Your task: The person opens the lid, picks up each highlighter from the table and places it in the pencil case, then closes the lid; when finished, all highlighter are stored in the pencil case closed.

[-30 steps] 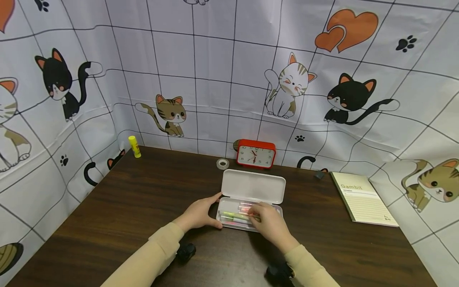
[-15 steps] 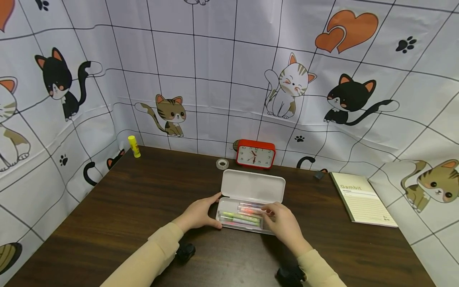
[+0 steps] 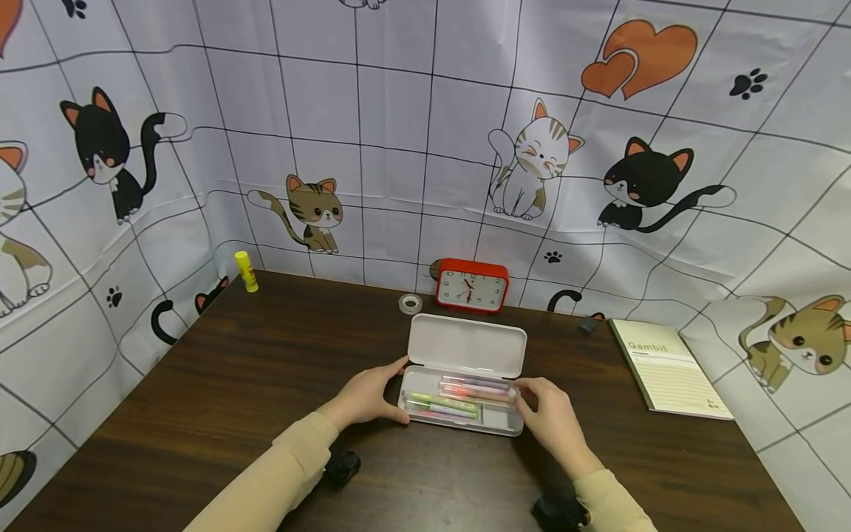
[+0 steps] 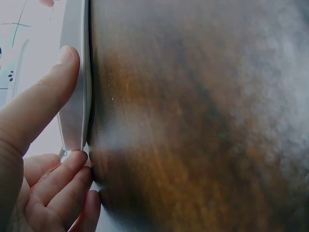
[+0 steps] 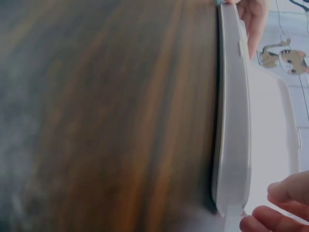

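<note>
A white pencil case [image 3: 492,424] lies on the table with its lid [image 3: 467,347] raised. Inside it, yellow-green and pale pens [image 3: 444,405] fill the front left. Behind them, toward the right, sits a clear pack of pink, orange and purple pens [image 3: 475,389]. My left hand [image 3: 364,397] grips the case's left end, its thumb [image 4: 58,79] on the front wall and its fingers at the end. My right hand [image 3: 553,417] is at the right end, fingertips right at the edge by the clear pack. In the right wrist view its thumb and fingers [image 5: 265,220] stand apart.
Behind the case stand a red clock [image 3: 472,286] and a roll of tape [image 3: 410,304]. A yellow glue stick [image 3: 246,271] is at the far left corner. On the right lie a notepad [image 3: 671,369] and a small dark block [image 3: 589,324]. Cat-print sheeting [image 3: 392,148] hangs around the table.
My right hand has moved right from over the front pens to the case's right end, uncovering the pens. My left hand has stayed on the left end.
</note>
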`<state>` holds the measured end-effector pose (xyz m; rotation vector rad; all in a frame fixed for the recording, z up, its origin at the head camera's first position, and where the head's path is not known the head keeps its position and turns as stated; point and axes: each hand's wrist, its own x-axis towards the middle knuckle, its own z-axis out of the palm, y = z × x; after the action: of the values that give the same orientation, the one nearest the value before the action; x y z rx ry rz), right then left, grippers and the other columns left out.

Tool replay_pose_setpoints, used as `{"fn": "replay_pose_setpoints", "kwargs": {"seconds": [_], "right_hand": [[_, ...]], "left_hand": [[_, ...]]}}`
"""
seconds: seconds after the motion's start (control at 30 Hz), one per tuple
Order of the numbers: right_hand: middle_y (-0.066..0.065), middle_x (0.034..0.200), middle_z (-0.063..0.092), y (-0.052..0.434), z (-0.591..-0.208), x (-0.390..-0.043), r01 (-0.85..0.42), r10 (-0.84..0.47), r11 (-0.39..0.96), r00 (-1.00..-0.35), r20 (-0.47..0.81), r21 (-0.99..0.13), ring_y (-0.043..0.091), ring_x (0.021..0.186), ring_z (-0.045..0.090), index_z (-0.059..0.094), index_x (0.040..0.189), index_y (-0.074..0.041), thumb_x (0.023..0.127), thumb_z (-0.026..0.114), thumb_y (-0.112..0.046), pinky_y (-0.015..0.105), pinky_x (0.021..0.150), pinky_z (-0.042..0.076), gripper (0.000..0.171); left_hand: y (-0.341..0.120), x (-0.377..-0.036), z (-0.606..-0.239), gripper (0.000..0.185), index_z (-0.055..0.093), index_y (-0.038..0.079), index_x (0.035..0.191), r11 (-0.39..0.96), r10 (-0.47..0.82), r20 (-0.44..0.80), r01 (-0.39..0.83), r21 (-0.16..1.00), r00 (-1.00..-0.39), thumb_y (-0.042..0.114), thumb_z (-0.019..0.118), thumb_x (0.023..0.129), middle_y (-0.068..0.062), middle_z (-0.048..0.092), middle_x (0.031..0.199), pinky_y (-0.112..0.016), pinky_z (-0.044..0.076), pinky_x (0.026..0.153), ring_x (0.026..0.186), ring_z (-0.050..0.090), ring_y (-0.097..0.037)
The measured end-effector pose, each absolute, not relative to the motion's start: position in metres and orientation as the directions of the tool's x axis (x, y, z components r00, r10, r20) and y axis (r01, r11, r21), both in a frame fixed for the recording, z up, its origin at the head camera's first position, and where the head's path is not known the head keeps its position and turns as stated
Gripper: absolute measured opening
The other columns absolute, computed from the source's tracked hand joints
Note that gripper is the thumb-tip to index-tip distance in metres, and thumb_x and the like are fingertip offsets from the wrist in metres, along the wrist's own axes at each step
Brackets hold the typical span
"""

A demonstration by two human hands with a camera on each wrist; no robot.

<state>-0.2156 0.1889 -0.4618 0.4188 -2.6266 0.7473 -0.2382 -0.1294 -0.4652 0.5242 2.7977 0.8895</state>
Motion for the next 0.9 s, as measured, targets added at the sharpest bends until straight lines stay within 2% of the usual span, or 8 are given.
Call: {"fn": "replay_pose_setpoints", "kwargs": {"seconds": [0.2, 0.5, 0.9], "right_hand": [[0.008, 0.083, 0.066, 0.199, -0.463, -0.22, -0.33, -0.132, 0.807, -0.91, 0.394, -0.49, 0.019, 0.074, 0.063, 0.07, 0.099, 0.001, 0.077, 0.072, 0.002, 0.034, 0.065, 0.053, 0.022], [0.016, 0.095, 0.07, 0.206, -0.461, -0.228, -0.18, -0.079, 0.752, -0.98, 0.184, -0.634, 0.028, 0.086, 0.069, 0.061, 0.12, 0.007, 0.083, 0.067, -0.004, 0.04, 0.076, 0.055, 0.038], [0.014, 0.099, 0.07, 0.203, -0.458, -0.236, -0.101, -0.087, 0.698, -0.995, 0.056, -0.709, 0.028, 0.092, 0.068, 0.055, 0.127, 0.006, 0.087, 0.066, -0.009, 0.038, 0.075, 0.054, 0.044]], "left_hand": [[-0.13, -0.239, -0.466, 0.104, 0.032, 0.012, 0.149, 0.758, 0.38, -0.046, 0.283, 0.587, -0.924, 0.043, 0.085, 0.066, -0.009, 0.054, 0.137, -0.049, 0.038, 0.103, 0.128, 0.046, -0.032], [-0.129, -0.239, -0.467, 0.108, 0.029, 0.007, 0.149, 0.767, 0.37, -0.054, 0.272, 0.581, -0.928, 0.042, 0.085, 0.065, -0.007, 0.054, 0.135, -0.047, 0.038, 0.103, 0.126, 0.048, -0.03], [-0.127, -0.241, -0.464, 0.11, 0.028, 0.004, 0.149, 0.772, 0.381, -0.06, 0.282, 0.57, -0.923, 0.042, 0.086, 0.064, -0.008, 0.054, 0.135, -0.046, 0.038, 0.103, 0.126, 0.048, -0.029]]}}
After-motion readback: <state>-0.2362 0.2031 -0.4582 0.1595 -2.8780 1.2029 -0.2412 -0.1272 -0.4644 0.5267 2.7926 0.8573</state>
